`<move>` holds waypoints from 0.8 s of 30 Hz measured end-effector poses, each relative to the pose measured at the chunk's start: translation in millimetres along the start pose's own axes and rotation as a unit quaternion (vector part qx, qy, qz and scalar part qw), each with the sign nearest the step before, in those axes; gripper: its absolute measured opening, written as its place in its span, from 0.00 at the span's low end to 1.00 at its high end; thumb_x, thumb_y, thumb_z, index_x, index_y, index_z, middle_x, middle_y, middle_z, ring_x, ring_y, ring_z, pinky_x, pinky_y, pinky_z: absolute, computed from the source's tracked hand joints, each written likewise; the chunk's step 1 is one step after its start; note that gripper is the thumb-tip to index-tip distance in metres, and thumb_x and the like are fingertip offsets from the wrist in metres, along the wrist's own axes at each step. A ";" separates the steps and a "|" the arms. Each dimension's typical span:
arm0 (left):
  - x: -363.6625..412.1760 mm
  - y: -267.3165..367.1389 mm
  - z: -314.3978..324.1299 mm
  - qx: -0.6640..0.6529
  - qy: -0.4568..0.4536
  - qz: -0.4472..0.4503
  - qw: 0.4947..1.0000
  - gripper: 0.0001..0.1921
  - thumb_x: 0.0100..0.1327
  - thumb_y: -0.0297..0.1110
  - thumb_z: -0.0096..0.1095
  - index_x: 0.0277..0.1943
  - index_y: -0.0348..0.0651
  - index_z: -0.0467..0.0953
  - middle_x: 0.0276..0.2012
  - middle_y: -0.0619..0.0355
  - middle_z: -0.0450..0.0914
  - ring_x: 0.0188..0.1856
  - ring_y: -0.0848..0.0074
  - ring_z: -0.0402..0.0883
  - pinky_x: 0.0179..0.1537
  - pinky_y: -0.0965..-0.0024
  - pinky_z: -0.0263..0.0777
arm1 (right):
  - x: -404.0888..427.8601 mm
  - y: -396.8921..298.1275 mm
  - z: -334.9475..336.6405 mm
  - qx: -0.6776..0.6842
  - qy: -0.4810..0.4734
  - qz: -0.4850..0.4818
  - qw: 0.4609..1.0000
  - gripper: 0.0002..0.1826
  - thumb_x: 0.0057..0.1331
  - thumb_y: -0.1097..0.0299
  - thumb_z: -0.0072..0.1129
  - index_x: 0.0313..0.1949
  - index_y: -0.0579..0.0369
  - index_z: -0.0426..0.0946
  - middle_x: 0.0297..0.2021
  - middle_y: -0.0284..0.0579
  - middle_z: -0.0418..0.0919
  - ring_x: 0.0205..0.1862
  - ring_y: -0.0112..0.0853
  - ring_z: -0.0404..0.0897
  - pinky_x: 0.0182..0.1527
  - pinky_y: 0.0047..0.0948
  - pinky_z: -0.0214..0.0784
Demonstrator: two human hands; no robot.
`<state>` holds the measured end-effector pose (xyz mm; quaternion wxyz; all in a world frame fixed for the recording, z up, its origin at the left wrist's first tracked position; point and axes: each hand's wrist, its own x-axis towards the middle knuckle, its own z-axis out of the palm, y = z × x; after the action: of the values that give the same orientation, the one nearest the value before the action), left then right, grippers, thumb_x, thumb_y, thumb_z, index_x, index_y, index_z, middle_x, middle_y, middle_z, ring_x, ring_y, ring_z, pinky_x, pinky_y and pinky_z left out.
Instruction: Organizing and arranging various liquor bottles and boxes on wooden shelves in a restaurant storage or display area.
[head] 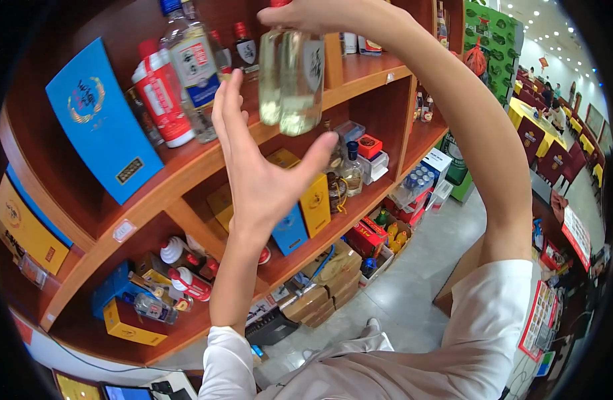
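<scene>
At the top middle, my right hand (311, 15) grips two clear glass bottles (299, 85) of pale liquid by their necks, side by side; its fingertips are partly cut off by the picture's edge. Below and to the left, my left hand (261, 175) is raised with fingers and thumb spread and holds nothing. On the upper shelf behind it stand a tall clear bottle with a blue cap (194, 70), a white bottle with a red label (164, 95), small red-capped bottles (245, 47) and a large blue box (99, 120).
The curved wooden shelf unit (151, 212) also bears yellow boxes (315, 202), a blue-capped decanter (352, 170) and fallen bottles (156, 306) below. Cardboard boxes (339, 272) stand on the floor beneath. At the right are a counter with menus (539, 320) and a dining area with yellow tables (534, 122) and people.
</scene>
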<state>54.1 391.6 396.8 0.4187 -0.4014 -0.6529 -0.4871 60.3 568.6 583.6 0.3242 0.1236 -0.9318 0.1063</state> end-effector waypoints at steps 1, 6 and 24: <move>0.4 1.3 17.8 -0.050 -0.001 -0.058 0.997 0.58 0.52 0.38 0.86 0.80 0.41 0.49 0.74 0.44 0.60 0.73 0.56 0.65 0.73 0.52 0.63 | -18.5 4.4 0.2 0.030 0.017 -0.038 0.999 0.24 0.65 0.55 0.62 0.29 0.72 0.82 0.26 0.66 0.83 0.29 0.50 0.86 0.38 0.42 0.83; -18.7 41.9 94.2 -0.159 0.010 -0.048 0.986 0.58 0.54 0.32 0.83 0.79 0.37 0.46 0.68 0.43 0.68 0.67 0.60 0.73 0.68 0.58 0.68 | -71.3 41.3 -1.5 -0.004 0.103 -0.136 0.985 0.22 0.67 0.51 0.65 0.32 0.61 0.88 0.27 0.54 0.87 0.33 0.50 0.89 0.41 0.45 0.85; 151.1 -22.2 245.2 0.136 -0.165 -0.005 0.977 0.54 0.52 0.50 0.85 0.72 0.26 0.60 0.58 0.34 0.82 0.58 0.56 0.85 0.65 0.58 0.73 | 64.8 271.8 -13.5 -0.041 0.151 -0.119 0.981 0.25 0.63 0.50 0.64 0.32 0.67 0.85 0.33 0.67 0.85 0.41 0.57 0.88 0.47 0.50 0.83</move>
<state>-54.2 643.0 489.0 0.3536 -0.4122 -0.7748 -0.3235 -62.4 819.3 602.7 0.4760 0.2028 -0.8545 0.0460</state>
